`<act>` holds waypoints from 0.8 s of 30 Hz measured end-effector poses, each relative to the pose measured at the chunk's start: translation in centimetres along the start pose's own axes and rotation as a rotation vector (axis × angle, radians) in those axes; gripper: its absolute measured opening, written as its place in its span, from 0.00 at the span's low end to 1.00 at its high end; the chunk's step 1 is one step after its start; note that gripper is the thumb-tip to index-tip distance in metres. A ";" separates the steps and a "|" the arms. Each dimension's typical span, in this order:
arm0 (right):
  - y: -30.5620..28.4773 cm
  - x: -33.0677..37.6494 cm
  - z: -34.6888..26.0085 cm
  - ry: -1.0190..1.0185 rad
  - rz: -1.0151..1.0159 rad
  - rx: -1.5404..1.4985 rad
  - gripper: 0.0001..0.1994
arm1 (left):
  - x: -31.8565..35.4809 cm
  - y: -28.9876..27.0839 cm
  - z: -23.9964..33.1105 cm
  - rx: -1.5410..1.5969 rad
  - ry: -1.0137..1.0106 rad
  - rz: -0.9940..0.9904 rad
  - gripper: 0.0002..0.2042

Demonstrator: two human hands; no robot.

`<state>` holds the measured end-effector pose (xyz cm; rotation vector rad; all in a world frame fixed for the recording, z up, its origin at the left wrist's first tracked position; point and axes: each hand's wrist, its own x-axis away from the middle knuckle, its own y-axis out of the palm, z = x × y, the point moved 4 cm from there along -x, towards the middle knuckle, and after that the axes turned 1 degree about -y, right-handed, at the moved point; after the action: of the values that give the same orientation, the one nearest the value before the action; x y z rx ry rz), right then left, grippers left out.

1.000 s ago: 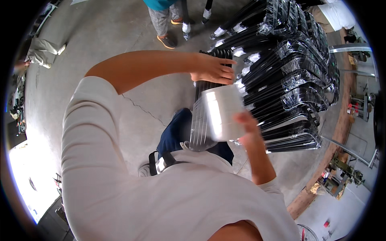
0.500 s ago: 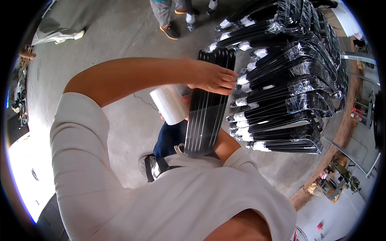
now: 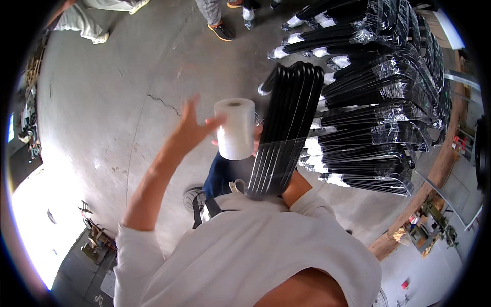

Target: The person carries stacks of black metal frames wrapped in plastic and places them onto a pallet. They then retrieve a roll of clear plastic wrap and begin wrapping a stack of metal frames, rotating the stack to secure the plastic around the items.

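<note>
A white roll of clear stretch film (image 3: 234, 130) stands upright in front of me. My right hand (image 3: 258, 137) is mostly hidden behind it, its fingers wrapped round the roll and showing at both sides. My left hand (image 3: 197, 128), slightly blurred, is open just left of the roll, fingers spread and the thumb pointing at it. Beside the roll, a bundle of black bent tubes (image 3: 294, 112) leans up against my body. Clear film spans its lower part. My right forearm (image 3: 299, 189) passes behind this bundle.
Several black tube bundles with film-wrapped bends and white-wrapped ends are stacked (image 3: 378, 102) at the right. At the far side a person's shoe (image 3: 221, 33) shows; another person's legs (image 3: 82, 23) are at far left. Metal frames (image 3: 447, 197) stand at the right edge of the concrete floor (image 3: 102, 112).
My left hand has come off the black bundle and swung left, its fingers spreading. The roll and bundle appear farther right in view, and the person at far left shows more.
</note>
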<state>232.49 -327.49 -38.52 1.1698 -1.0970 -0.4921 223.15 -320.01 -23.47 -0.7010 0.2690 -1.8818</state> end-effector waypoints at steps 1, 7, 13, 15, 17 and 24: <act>0.2 0.2 -0.1 -0.001 -0.009 0.000 0.14 | 1.4 1.5 -2.5 0.203 -0.266 -0.273 0.38; 0.8 1.8 -3.1 -0.014 -0.012 0.080 0.13 | 1.6 3.1 0.2 0.611 -0.483 -0.084 0.35; 3.9 12.5 -16.1 -0.448 0.560 0.628 0.11 | 1.5 1.7 5.6 0.552 -0.365 0.092 0.33; 10.1 14.7 -17.2 -0.567 0.382 0.781 0.08 | 1.8 2.0 8.1 0.532 -0.370 0.078 0.32; 15.5 14.0 -13.8 -0.486 0.334 0.880 0.23 | 2.0 3.4 9.6 0.514 -0.328 0.067 0.30; 16.7 11.6 -14.5 -0.231 0.353 0.821 0.32 | -1.0 2.5 10.8 -0.046 0.064 -0.483 0.11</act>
<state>246.68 -323.62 -18.36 1.5909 -1.7522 0.1367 231.61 -318.71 -16.42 -0.7869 0.1943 -2.3662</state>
